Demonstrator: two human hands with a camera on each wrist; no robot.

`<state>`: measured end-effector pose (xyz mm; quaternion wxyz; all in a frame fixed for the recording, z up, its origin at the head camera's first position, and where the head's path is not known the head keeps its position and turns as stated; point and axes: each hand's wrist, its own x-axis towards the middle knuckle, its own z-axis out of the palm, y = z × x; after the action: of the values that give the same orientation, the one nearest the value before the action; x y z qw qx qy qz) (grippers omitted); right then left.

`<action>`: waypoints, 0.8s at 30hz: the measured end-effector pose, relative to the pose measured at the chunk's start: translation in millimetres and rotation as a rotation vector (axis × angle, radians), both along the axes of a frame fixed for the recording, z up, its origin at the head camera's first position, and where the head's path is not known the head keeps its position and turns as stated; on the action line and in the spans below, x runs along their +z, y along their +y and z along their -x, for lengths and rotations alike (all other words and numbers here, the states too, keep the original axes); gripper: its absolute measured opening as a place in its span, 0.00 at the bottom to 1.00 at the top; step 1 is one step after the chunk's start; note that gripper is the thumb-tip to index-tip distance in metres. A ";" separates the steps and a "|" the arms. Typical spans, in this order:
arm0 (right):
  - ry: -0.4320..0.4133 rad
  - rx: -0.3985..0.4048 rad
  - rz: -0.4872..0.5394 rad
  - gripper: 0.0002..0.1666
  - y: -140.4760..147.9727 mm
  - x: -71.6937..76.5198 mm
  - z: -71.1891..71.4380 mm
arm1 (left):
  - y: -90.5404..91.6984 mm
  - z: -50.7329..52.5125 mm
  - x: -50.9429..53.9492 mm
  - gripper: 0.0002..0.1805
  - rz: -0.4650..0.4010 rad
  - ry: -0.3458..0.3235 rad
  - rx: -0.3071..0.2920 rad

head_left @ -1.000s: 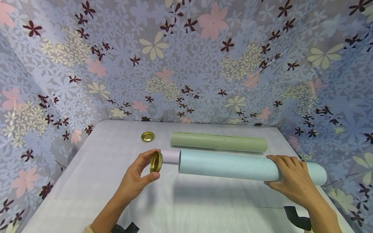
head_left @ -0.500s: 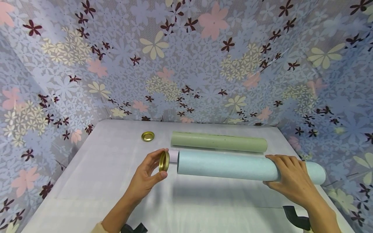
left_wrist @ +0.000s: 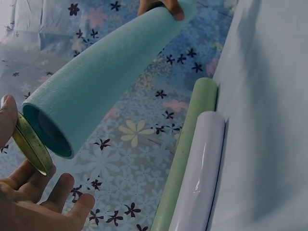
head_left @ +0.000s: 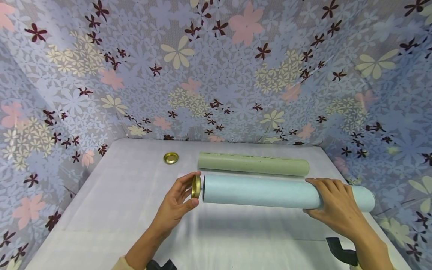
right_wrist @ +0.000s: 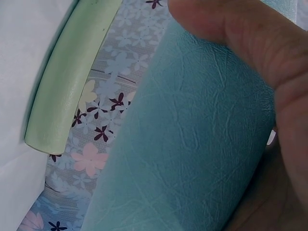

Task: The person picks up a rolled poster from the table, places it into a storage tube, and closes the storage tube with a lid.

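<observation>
Blue tube (head_left: 260,191) and lid (head_left: 196,186), above table (head_left: 111,195).
My left hand (head_left: 175,204) pinched lid's rim beside tube's mouth; my right hand (head_left: 337,204) gripped tube. I judged both light, stiff; lid slick, best edge-held.

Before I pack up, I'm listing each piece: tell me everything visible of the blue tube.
The blue tube is long, pale and hollow, with a finely creased surface that looks papery. It is held crosswise above the table. The right hand grips it toward one end; the other end is open and faces the gold lid in the left hand. Whether lid and rim touch is unclear.
</observation>
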<state>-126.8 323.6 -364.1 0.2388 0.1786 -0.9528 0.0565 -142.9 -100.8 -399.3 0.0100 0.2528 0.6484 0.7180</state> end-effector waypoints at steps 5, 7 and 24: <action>0.000 -0.001 -0.003 0.54 -1.2 0.6 0.1 | 3.2 0.1 -1.8 0.33 -0.045 -0.035 -0.032; 0.000 0.000 -0.003 0.55 -1.8 0.8 0.2 | 4.2 -0.2 -2.1 0.33 -0.055 -0.054 -0.042; -0.012 0.012 -0.005 0.55 -3.2 1.2 0.1 | 9.1 1.0 -4.8 0.34 -0.058 -0.061 -0.070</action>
<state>-126.8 320.5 -362.9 0.2324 0.1848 -0.9532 0.0565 -143.9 -91.7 -404.1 0.0473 0.2535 0.6175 0.7431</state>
